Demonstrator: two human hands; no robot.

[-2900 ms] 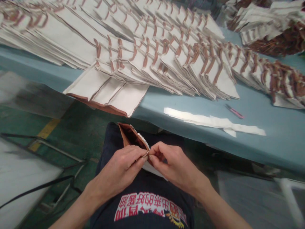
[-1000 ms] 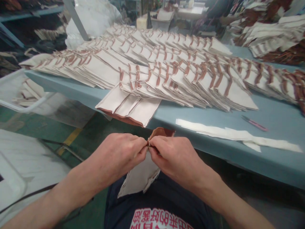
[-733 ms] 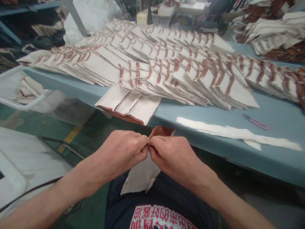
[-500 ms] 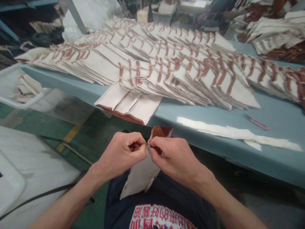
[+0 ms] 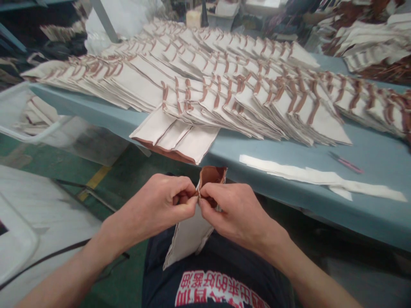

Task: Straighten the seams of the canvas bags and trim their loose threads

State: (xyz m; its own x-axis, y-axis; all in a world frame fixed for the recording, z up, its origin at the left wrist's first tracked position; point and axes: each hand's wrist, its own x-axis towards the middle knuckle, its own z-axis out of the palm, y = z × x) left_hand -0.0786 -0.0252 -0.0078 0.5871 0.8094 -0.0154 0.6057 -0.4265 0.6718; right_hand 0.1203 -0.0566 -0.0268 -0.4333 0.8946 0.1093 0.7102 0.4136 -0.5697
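Note:
A cream fabric pouch [image 5: 189, 237] with a brown lining at its mouth hangs above my lap, its lower end reaching the dark printed apron [image 5: 180, 278]. My left hand [image 5: 167, 201] is closed, thumb and fingertips pinching the pouch's edge near the mouth. Against it, my right hand [image 5: 229, 205] pinches the same edge from the other side, fingertips nearly touching the left ones. What lies exactly between the fingertips is hidden. Beyond my hands, a similar cream piece with a brown edge [image 5: 175, 139] overhangs the table's near side.
Overlapping rows of cream, brown-edged pieces [image 5: 257, 100] cover much of the blue table [image 5: 224, 149]. White fabric strips [image 5: 305, 173] and a pink-handled tool [image 5: 348, 164] lie at its right front. A white bin [image 5: 41, 128] stands left, and a white surface [image 5: 48, 214] is nearer me.
The pouch's brown-lined mouth has shifted slightly left and up. Both hands keep their pinch in almost the same place, and my left forearm has moved a little outward.

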